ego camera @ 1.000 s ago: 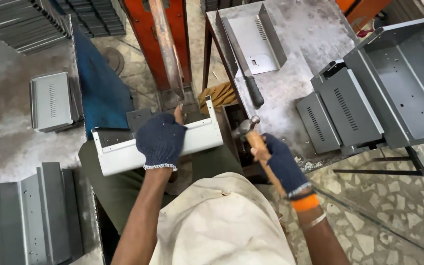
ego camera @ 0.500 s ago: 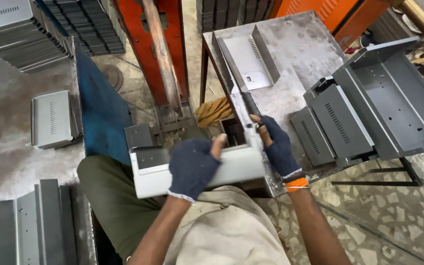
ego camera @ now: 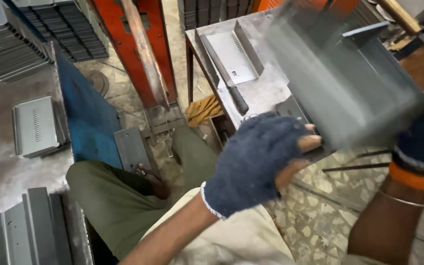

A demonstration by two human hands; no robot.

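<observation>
No packages, labels, signs or screens in your view. Nothing printed or boxed around orange press frame [ego camera: 138, 44]: only bare sheet-metal parts, no stickers or tags visible on them.
</observation>
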